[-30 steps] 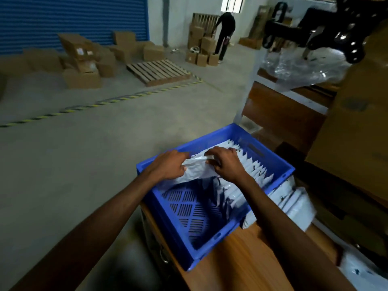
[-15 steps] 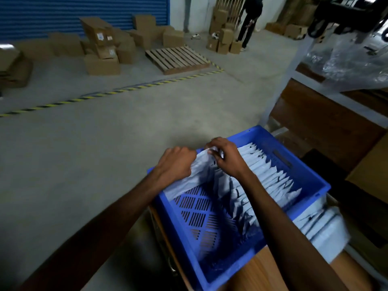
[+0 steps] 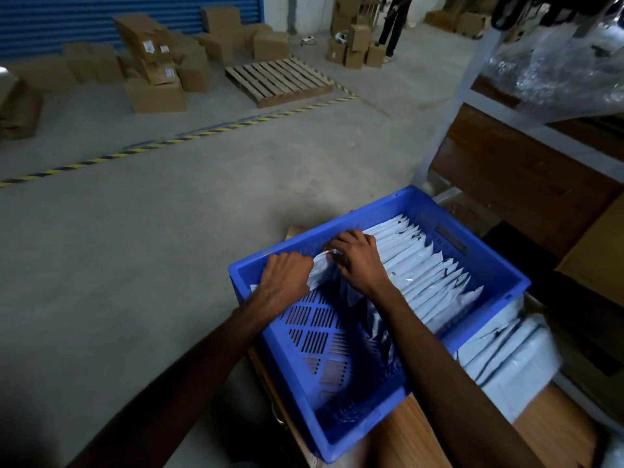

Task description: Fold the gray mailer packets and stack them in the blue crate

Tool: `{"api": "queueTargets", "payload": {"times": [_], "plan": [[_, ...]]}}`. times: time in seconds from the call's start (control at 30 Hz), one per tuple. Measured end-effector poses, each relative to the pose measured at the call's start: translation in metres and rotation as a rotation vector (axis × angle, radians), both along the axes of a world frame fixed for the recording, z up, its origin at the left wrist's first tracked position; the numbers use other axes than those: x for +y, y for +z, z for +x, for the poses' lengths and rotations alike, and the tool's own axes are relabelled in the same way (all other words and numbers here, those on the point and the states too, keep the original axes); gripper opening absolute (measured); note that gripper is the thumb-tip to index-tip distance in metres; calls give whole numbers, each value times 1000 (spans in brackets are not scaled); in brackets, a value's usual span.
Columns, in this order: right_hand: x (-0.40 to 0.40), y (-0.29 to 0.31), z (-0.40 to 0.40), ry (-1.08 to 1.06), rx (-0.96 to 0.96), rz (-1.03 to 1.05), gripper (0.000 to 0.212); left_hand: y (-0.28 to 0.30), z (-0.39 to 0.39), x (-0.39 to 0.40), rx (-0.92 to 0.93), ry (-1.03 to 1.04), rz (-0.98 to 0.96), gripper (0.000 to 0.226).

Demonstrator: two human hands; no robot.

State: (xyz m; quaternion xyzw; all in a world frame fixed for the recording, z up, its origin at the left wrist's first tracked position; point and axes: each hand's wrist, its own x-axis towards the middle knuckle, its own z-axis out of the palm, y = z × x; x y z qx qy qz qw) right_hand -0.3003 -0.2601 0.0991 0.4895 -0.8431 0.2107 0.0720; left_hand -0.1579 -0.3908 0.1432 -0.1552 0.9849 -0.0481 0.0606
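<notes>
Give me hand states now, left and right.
Left hand: gripping the gray mailer packet.
Right hand: fingers curled on the same packet, over the blue crate.

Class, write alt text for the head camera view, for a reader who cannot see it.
Two bare hands, left hand and right hand, hold one gray mailer packet over a blue crate, adding it to a row of folded packets standing along the crate's right side. More packets lie outside the crate on the wooden table, with a warehouse floor beyond.

one blue crate, two hands, one wooden pallet, one standing person, many gray mailer packets
</notes>
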Motion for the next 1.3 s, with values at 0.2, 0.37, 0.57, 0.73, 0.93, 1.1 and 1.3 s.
{"api": "queueTargets", "payload": {"times": [0.2,0.37,0.57,0.73,0.93,1.1,1.3], "plan": [[0,-2,-4,-52,-63,150,25,0,-1,2,23,-32,18,30],[-5,-5,-5,-68,-66,272,30,-2,-7,-5,-31,-53,26,29],[-11,-16,-4,-95,-41,357,34,-11,-10,-6,-146,-88,-52,30],[-12,-16,-7,-105,-5,297,27,-18,-11,-9,-168,-88,-51,33],[-12,-17,-7,-105,-18,289,23,-22,-14,-10,-206,-67,-51,35],[-9,-14,-3,-93,-24,262,21,-15,-13,-5,-134,-105,-56,28],[-5,2,11,-116,-22,227,25,-2,-8,9,91,-136,-6,36]]}}
